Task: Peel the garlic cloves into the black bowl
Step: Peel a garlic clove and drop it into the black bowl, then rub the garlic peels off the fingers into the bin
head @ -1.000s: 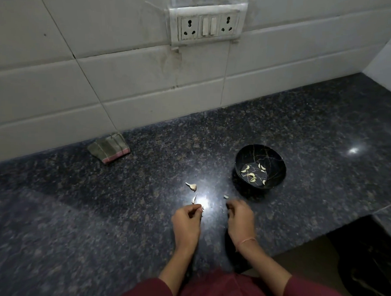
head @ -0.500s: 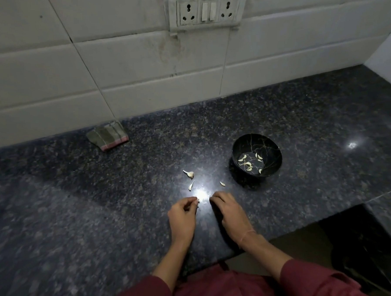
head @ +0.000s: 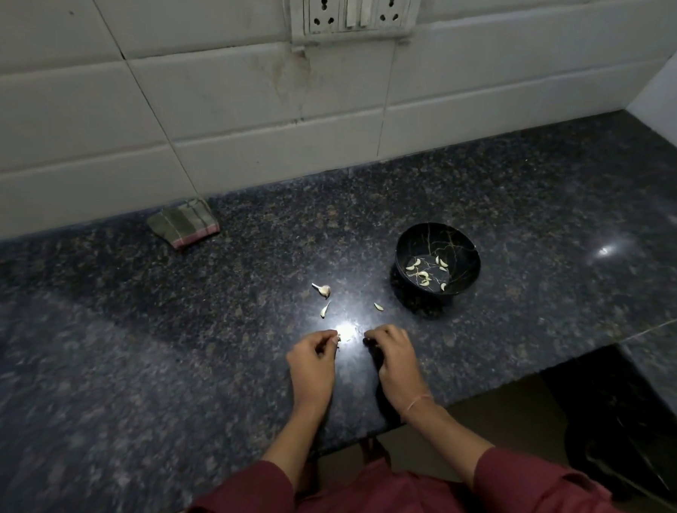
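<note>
Fingers of my left hand (head: 313,361) pinch a clove (head: 337,339) at frame centre; right hand (head: 395,361) curled, on what I cannot tell.

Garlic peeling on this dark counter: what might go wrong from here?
1. The clove pinched by the left hand is tiny; it could slip and land on the counter rather than in the black bowl, which stands apart to the right.
2. Three loose bits lie beyond the hands; a sweeping right hand could scatter them.

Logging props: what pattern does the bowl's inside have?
Bowl: black with thin golden veins; head view.
</note>
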